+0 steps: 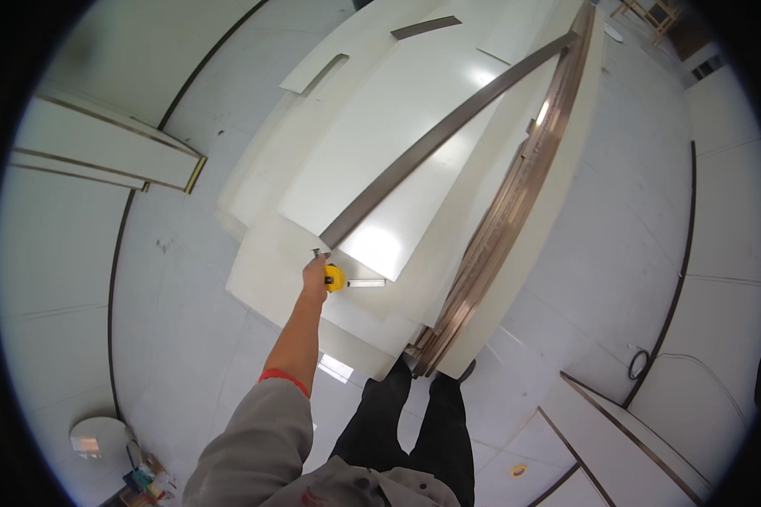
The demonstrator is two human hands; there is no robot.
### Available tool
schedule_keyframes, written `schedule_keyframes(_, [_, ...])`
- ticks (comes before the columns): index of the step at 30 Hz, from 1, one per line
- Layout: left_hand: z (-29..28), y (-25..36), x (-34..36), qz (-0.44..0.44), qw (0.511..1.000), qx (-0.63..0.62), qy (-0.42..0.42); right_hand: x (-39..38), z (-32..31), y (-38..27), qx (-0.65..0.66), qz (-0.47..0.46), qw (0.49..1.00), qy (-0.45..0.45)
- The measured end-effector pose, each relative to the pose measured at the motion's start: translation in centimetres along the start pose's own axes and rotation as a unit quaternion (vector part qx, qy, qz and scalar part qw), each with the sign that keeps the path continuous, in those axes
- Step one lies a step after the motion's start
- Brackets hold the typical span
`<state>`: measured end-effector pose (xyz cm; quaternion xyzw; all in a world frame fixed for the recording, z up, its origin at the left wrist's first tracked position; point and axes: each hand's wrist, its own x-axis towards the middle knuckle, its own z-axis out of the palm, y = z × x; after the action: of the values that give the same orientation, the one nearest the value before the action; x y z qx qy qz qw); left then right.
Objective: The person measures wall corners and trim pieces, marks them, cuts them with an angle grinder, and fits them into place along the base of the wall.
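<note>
My left hand (pixel 313 275) reaches forward over the near end of a stack of white panels (pixel 262 275). Its fingers are closed around a yellow tape measure (pixel 335 278). Just beyond the hand is the near end of a long dark brown strip (pixel 431 139), which runs away to the far right across the top panel. A short pale strip (pixel 366 283) lies to the right of the tape measure; whether it joins the tape is unclear. My right hand is out of view.
A bundle of long brown strips (pixel 516 203) lies along the stack's right side, close to my legs. Shorter dark strips (pixel 427 27) rest farther back. White boards (pixel 110 139) stand at the left. A yellow roll (pixel 518 471) sits on the floor at lower right.
</note>
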<state>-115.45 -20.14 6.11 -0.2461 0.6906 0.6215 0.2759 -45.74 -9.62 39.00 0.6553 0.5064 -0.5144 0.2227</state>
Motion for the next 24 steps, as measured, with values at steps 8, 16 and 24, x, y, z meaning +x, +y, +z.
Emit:
schedule_keyframes(8, [0.9, -2.4, 5.8, -0.086, 0.975, -0.206, -0.004, 0.1, -1.3, 1.2, 0.042, 0.026, 0.999, -0.006])
schedule_keyframes(16, [1.5, -1.0, 0.0, -0.036, 0.974, -0.184, -0.126, 1.4, -0.8, -0.1, 0.065, -0.004, 0.998, 0.006])
schedule_keyframes(24, [-0.8, 0.2, -22.3, -0.091, 0.963, -0.206, -0.149, 12.2, 2.1, -6.6, -0.022, -0.184, 0.982, 0.023])
